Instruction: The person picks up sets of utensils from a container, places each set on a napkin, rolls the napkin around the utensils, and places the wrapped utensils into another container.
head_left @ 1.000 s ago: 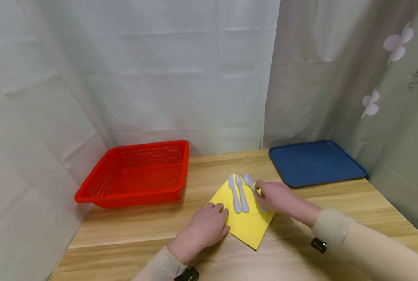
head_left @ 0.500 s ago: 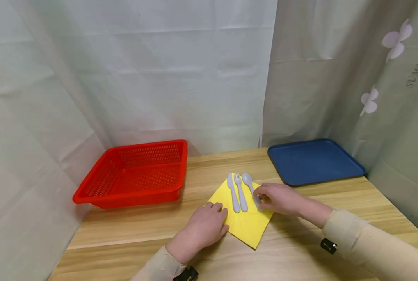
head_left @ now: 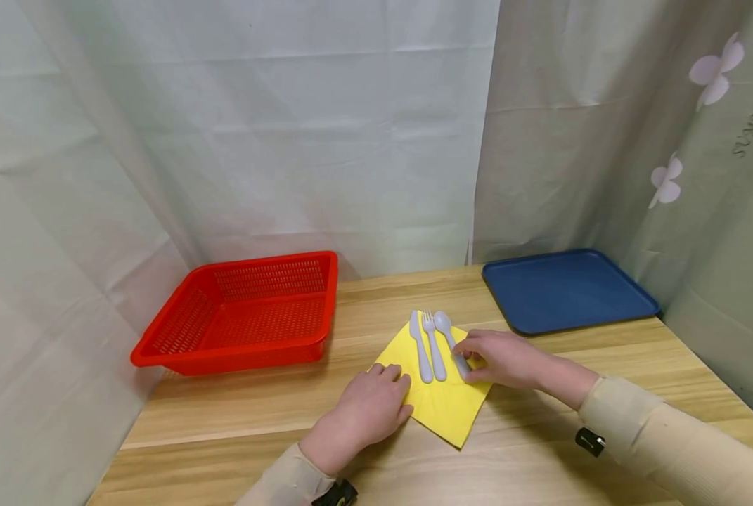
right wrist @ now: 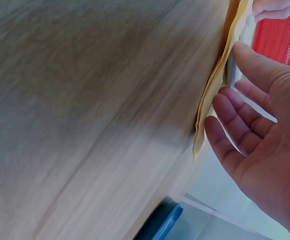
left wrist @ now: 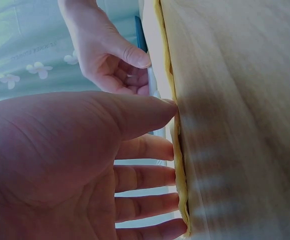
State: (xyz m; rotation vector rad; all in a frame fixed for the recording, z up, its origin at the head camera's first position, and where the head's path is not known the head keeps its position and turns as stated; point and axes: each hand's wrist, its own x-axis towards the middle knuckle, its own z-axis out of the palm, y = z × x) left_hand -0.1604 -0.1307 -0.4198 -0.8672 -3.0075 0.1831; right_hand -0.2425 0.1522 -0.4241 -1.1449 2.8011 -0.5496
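A yellow napkin [head_left: 447,419] lies on the wooden table, turned with one corner toward me. On it, side by side, are a pale lilac plastic knife [head_left: 421,351], a fork [head_left: 436,355] and a spoon [head_left: 442,322]. My right hand [head_left: 505,357] pinches the spoon's handle between thumb and fingers at the napkin's right side. With its fingers straight, my left hand [head_left: 370,407] rests on the napkin's left edge; in the left wrist view the fingertips [left wrist: 167,175] and thumb touch that edge. The handle's lower end partly shows by my right thumb.
A red perforated basket [head_left: 243,355] stands at the back left of the table. A blue tray [head_left: 569,292] lies at the back right. Pale curtains [head_left: 325,140] enclose the table at the back and sides.
The spoon has shifted left, closer to the fork, its head now almost beside the fork's tines. My right hand has moved slightly with it. My left hand stays in place.
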